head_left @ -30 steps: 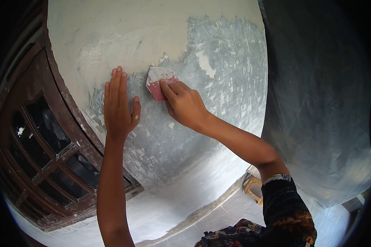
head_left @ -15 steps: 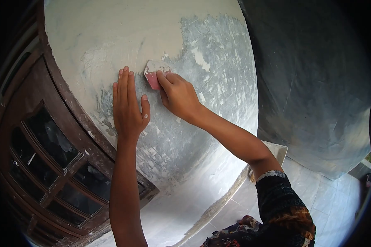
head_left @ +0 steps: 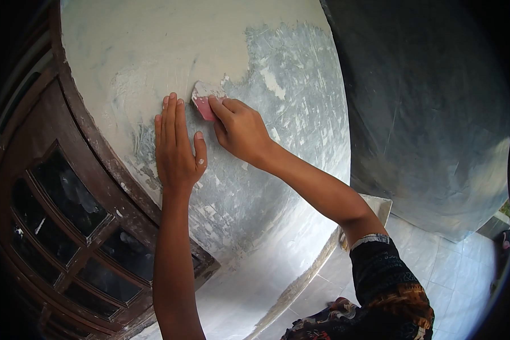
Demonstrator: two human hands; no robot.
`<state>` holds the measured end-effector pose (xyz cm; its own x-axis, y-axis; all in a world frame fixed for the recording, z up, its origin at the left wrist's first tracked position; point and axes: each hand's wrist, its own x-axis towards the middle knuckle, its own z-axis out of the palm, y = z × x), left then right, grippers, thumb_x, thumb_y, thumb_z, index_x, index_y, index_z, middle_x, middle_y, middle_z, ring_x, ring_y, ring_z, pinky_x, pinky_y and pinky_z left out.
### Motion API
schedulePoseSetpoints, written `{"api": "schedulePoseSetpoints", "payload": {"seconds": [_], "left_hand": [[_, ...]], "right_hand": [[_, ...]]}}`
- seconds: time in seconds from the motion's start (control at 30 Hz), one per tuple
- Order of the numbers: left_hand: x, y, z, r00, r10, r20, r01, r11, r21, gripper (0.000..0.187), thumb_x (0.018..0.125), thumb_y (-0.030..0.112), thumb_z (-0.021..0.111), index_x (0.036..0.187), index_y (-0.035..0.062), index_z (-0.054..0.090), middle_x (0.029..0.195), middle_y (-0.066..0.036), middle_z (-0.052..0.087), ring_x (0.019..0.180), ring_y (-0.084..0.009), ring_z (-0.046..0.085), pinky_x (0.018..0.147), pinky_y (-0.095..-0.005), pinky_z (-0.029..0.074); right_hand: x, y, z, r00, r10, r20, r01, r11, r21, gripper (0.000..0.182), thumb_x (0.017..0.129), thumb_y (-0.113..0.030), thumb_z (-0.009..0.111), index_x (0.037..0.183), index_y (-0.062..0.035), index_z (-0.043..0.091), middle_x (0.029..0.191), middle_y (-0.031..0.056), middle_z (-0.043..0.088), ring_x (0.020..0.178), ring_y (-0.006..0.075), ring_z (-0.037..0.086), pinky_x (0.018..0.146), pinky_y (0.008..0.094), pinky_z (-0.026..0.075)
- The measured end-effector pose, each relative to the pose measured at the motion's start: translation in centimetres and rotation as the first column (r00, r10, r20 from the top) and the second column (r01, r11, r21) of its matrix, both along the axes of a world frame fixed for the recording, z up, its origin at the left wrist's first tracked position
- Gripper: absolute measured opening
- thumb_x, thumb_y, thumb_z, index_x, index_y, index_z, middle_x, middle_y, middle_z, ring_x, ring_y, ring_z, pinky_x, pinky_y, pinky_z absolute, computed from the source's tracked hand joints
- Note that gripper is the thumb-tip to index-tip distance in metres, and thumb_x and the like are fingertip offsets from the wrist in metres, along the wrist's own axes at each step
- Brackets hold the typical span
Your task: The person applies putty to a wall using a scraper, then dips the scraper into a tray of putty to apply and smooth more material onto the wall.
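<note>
Wall (head_left: 283,124), pale above, mottled grey below, backed both hands. The right hand (head_left: 241,131) had shifted slightly toward the left hand (head_left: 177,152), suggesting a stroke underway. The left lay flat and ungripping, seemingly touching plaster; the right clamped a pink scraper (head_left: 203,106) at the pale coat (head_left: 204,45)'s edge.

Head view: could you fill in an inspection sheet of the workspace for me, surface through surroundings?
Surface: wall, cream coating above, rough patchy grey area below and to the image's right.
Job's things: pink scraper, smeared with pale material, against the wall.
Clutter: pale box-like object near the wall's lower right edge; identity unclear.
Hands: left hand open, laid flat on the wall; right hand grips the scraper.
Cables: nothing seen.
Surroundings: brown wooden frame with glass panes at image left, dark sheet-like surface at right, pale tiled floor below.
</note>
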<state>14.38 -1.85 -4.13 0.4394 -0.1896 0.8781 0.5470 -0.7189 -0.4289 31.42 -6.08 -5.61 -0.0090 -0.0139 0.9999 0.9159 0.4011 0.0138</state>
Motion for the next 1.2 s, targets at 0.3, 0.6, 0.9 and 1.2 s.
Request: {"api": "schedulePoseSetpoints", "payload": {"seconds": [0.3,0.6,0.9,1.2], "left_hand": [[0.2,0.1,-0.2,0.999,0.033,-0.012,-0.033,0.999,0.0,0.062,0.093,0.017,0.046,0.15,-0.0036,0.034,0.156,-0.022,0.037,0.148,-0.0373,0.032,0.12,-0.0553,0.024],[0.2,0.1,-0.2,1.0,0.013,-0.027,-0.013,1.0,-0.016,0.062,0.092,0.015,0.047,0.15,-0.0037,0.035,0.156,-0.022,0.037,0.148,-0.0384,0.032,0.119,-0.0568,0.023],[0.3,-0.2,-0.2,0.999,0.035,-0.032,-0.035,0.999,-0.009,0.063,0.091,0.014,0.048,0.149,-0.0042,0.035,0.156,-0.022,0.038,0.147,-0.0389,0.033,0.119,-0.0569,0.024],[0.4,0.3,-0.3,0.996,0.072,-0.043,-0.072,0.997,0.004,0.062,0.091,0.013,0.048,0.149,-0.0045,0.035,0.156,-0.022,0.038,0.147,-0.039,0.034,0.119,-0.057,0.025]], "right_hand": [[6.0,3.4,6.3,0.978,-0.154,-0.14,0.163,0.985,0.05,0.032,0.08,0.001,0.064,0.112,0.0006,0.063,0.086,0.0167,0.065,0.077,0.0367,0.065,0.067,0.0436,0.053],[4.3,0.3,3.4,0.996,-0.032,-0.083,0.044,0.989,0.14,0.044,0.079,0.002,0.064,0.122,-0.001,0.062,0.086,0.0152,0.065,0.073,0.0316,0.065,0.065,0.0404,0.053],[5.0,2.5,-0.7,0.995,-0.093,0.047,0.092,0.995,0.026,0.047,0.079,0.001,0.066,0.125,-0.0005,0.059,0.095,0.0149,0.065,0.087,0.0343,0.066,0.074,0.0421,0.057],[9.7,2.5,5.9,0.986,-0.091,-0.14,0.094,0.995,0.017,0.03,0.079,0.0,0.063,0.109,0.0014,0.059,0.087,0.0174,0.063,0.083,0.0377,0.064,0.071,0.0463,0.054]]}}
